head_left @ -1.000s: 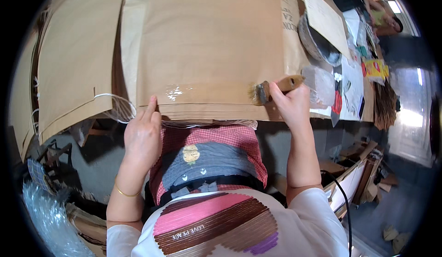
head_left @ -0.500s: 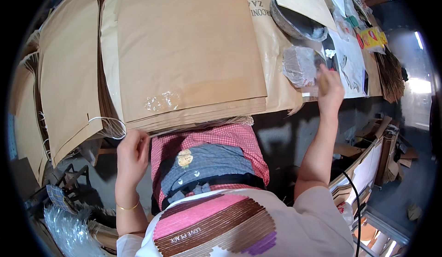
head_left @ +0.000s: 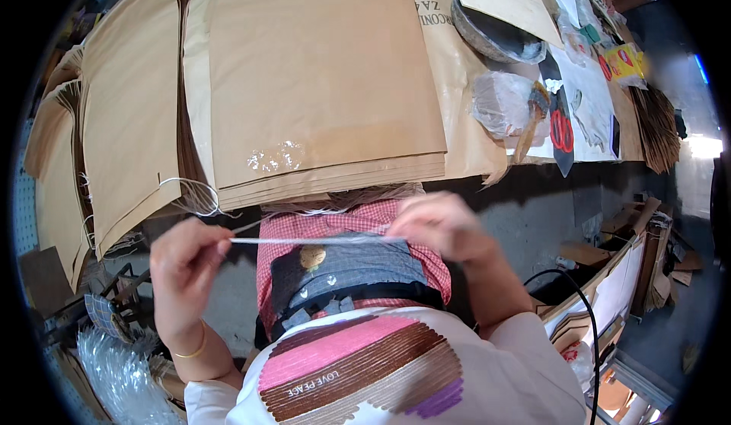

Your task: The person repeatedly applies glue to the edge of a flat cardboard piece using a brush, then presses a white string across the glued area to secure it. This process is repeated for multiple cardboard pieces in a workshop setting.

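A white string [head_left: 304, 241] stretches level across the front of my body, below the table edge. My left hand [head_left: 186, 261] pinches its left end between thumb and fingers. At the other end my right hand [head_left: 442, 226], blurred by motion, is closed on the string. Just beyond the hands lies a stack of large brown paper sheets [head_left: 327, 82], with a wet, shiny patch near its front edge. More pale strings [head_left: 358, 197] hang beneath the stack's front edge. Left of it stands a brown paper bundle [head_left: 129, 113] with a loop of white string [head_left: 194, 189] at its lower corner.
To the right are a brush [head_left: 531, 124] against a plastic-wrapped block [head_left: 499, 105], red-handled scissors [head_left: 562, 132], and a dark bowl [head_left: 495, 41] partly covered by a pale board [head_left: 506, 3]. A yellow packet [head_left: 624, 63] lies farther right. Cardboard pieces [head_left: 586, 303] stand below the table.
My right hand has come from the brush area back to the front of my body and now grips the string. The brush rests on the table. My left hand has moved slightly left.
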Demonstrator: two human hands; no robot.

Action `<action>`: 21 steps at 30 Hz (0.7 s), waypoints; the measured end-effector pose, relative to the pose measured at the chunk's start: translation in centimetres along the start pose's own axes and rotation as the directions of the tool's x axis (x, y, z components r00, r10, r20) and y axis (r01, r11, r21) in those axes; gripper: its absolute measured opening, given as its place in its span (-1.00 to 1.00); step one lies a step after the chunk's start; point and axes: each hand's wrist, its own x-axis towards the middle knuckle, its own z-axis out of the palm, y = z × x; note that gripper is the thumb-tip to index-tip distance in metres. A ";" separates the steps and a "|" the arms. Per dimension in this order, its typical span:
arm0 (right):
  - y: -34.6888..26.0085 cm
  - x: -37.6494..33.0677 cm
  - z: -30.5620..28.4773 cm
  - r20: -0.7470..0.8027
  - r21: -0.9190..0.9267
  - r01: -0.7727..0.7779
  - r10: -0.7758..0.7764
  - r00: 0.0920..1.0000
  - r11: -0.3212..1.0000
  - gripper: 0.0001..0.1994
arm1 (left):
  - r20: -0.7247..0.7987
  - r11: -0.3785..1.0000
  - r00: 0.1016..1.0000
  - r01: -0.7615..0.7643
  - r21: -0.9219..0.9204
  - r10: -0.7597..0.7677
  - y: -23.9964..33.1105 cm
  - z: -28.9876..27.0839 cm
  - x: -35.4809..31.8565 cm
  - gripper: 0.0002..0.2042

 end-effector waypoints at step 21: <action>4.1 2.8 -9.1 -0.427 0.261 -0.376 0.456 0.781 0.889 -0.75 | -0.206 0.745 0.918 -0.126 0.655 0.337 -11.2 7.1 4.8 -0.86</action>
